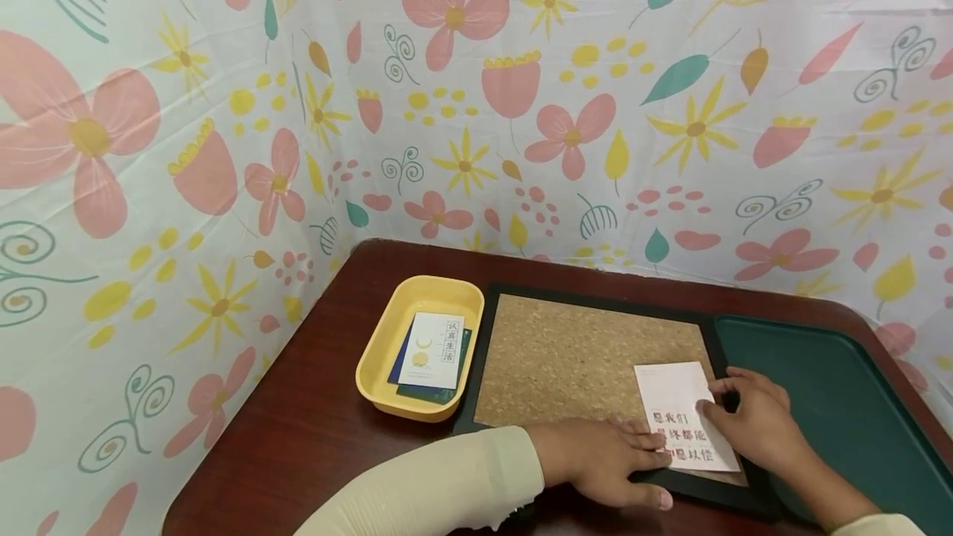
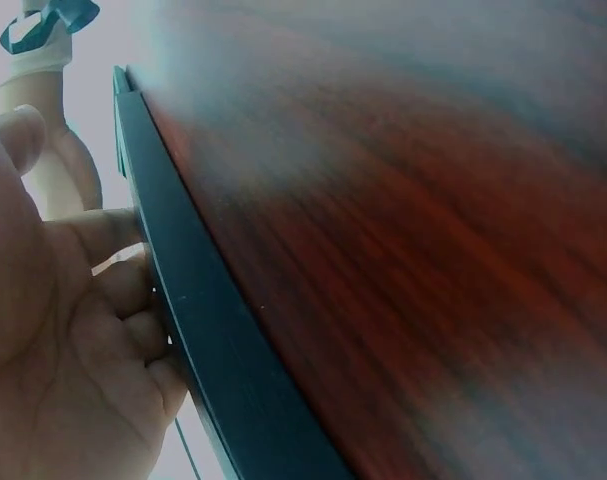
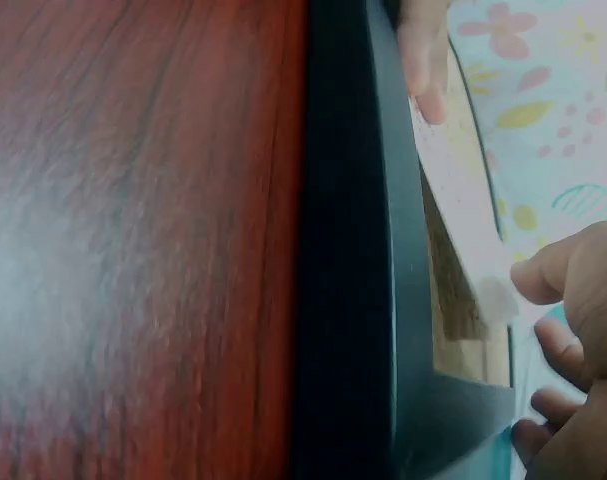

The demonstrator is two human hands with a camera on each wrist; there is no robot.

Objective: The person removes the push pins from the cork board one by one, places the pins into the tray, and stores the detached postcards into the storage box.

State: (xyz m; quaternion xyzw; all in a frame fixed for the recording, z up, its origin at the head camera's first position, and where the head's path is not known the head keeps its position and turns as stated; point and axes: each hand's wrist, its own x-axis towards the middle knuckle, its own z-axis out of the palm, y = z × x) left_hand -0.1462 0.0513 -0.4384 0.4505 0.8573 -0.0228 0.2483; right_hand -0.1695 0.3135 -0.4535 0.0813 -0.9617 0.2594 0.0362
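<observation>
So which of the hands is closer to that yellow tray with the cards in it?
Left. The left hand lies at the cork board's near edge; the right hand is farther from the yellow tray, beyond the white card.

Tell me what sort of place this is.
Likely a screened-off tabletop craft or recording station: a wooden table walled by a floral cloth backdrop, with a framed cork board, a yellow tray of cards and a green tray.

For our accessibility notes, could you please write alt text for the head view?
Two hands hold a white card flat on a cork board: left hand at its near edge, right hand at its right edge. A yellow tray of cards sits to the left, a green tray to the right, on a table.
</observation>
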